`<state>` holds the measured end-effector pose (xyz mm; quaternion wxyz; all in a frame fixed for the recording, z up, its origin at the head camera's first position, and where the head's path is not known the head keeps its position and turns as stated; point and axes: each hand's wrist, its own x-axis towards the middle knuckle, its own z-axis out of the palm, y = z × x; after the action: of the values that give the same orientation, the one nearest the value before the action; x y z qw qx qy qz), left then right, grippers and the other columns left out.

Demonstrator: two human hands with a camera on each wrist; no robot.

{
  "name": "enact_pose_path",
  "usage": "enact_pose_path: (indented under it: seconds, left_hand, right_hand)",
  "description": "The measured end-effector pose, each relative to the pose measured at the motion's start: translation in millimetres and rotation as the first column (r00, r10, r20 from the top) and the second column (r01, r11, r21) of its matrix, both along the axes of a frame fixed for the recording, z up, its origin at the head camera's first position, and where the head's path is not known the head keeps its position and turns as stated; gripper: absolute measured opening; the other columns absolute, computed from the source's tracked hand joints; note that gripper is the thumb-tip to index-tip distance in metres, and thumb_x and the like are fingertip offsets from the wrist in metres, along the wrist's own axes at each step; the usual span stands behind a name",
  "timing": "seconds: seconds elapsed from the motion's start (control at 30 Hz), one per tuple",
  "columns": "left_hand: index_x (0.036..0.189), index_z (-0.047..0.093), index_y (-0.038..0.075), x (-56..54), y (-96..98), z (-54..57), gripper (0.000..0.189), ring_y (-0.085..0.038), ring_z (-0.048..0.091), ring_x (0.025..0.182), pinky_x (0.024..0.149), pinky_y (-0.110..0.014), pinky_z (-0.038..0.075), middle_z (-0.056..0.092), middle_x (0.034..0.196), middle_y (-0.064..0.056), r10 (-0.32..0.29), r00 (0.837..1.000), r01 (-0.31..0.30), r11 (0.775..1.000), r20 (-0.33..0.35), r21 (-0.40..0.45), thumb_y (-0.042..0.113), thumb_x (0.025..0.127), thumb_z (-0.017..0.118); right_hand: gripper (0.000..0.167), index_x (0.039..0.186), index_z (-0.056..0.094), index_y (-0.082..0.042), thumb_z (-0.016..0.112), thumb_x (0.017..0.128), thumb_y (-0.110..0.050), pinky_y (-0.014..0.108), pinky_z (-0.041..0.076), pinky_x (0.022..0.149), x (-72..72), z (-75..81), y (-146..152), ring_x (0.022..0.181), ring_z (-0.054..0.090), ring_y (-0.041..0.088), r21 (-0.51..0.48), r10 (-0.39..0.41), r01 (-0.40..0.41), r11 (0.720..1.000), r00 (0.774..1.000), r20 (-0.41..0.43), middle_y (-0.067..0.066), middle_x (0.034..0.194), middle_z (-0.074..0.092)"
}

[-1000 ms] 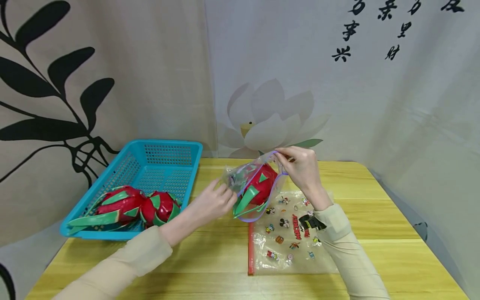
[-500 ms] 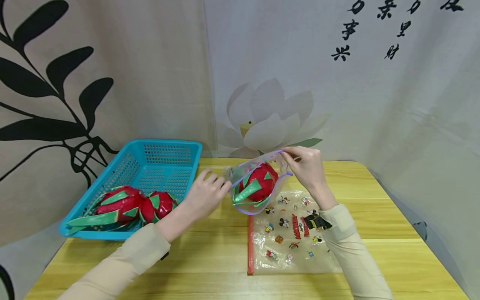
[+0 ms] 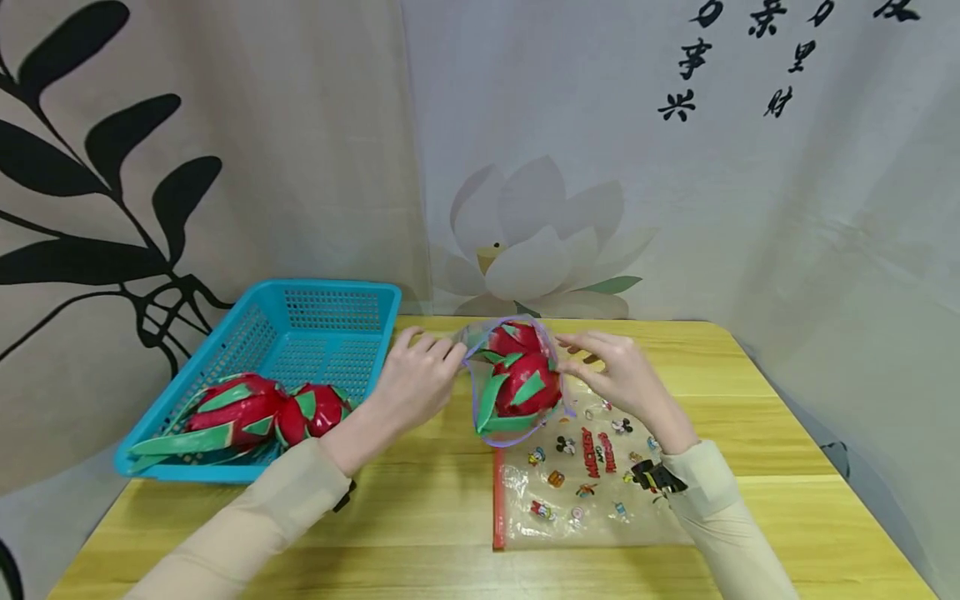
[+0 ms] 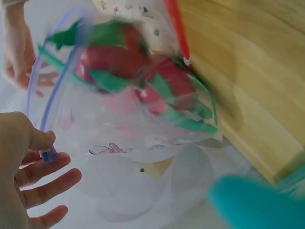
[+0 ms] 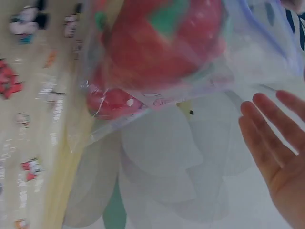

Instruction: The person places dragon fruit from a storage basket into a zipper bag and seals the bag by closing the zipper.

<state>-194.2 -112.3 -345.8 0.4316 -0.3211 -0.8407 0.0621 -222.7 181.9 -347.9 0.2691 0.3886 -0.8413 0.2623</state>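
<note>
A clear zip bag (image 3: 480, 398) with a purple zip rim hangs mouth-up between the hands, holding two red-and-green dragon fruits (image 3: 528, 379). My left hand (image 3: 422, 379) pinches one end of the rim between thumb and forefinger, with the other fingers spread, as the left wrist view shows. On the other side, my right hand (image 3: 618, 375) has its fingers loosely extended beside the bag. In the right wrist view, a gap shows between the fingertips (image 5: 249, 109) and the plastic. Through the film in the left wrist view, both dragon fruits (image 4: 114, 62) appear blurred.
At the left stands a blue perforated basket (image 3: 337, 304) with more dragon fruits (image 3: 240, 404) at its near end. Under the hanging bag, a flat cartoon-printed zip bag (image 3: 585, 517) with a red strip lies on the wooden table (image 3: 420, 517). A printed curtain (image 3: 315, 150) hangs behind.
My right hand has let go of the bag's rim and drawn slightly right and down. The bag has swung round, so both fruits show. My left hand still pinches its end.
</note>
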Motion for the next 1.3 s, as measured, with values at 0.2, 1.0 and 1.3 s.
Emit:
enact_pose_path:
  seconds: [0.2, 1.0, 1.3]
  left_hand:
    - [0.085, 0.066, 0.011, 1.8, 4.9, 2.6, 0.007, -0.021, 0.07, 0.075, 0.084, -0.043, 0.053, 0.073, 0.082, -0.002, -0.006, 1.0, 0.006, 1.0, 0.015, -0.009, 0.009, 0.079, 0.064]
    - [0.086, 0.066, 0.012, -0.7, 3.3, 4.4, 0.007, -0.022, 0.07, 0.074, 0.085, -0.044, 0.053, 0.072, 0.081, -0.002, -0.003, 1.0, 0.002, 1.0, 0.029, 0.009, 0.011, 0.081, 0.062]
    - [0.091, 0.066, 0.012, -3.4, -3.4, 7.8, 0.012, -0.023, 0.069, 0.072, 0.086, -0.044, 0.051, 0.071, 0.081, -0.003, 0.035, 0.998, -0.038, 0.997, 0.051, 0.062, 0.011, 0.079, 0.066]
  right_hand:
    - [0.036, 0.101, 0.071, -0.003, 0.079, 0.073, -0.023, 0.025, 0.057, 0.068, 12.4, -24.6, 5, 0.081, 0.071, 0.019, 0.083, 0.071, -0.062, 0.995, 0.992, -0.109, 0.008, 0.096, 0.073]
    - [0.014, 0.069, 0.064, -0.013, 0.076, 0.072, -0.02, 0.011, 0.028, 0.042, 57.6, -70.4, -30, 0.05, 0.033, -0.002, 0.314, -0.235, 0.162, 0.936, 0.948, 0.214, -0.001, 0.065, 0.061]
    - [0.007, 0.076, 0.069, -0.001, 0.063, 0.079, -0.001, 0.013, 0.029, 0.034, 47.3, -30.9, -12, 0.04, 0.036, 0.0, 0.186, -0.327, 0.285, 0.94, 0.907, 0.267, 0.009, 0.067, 0.069]
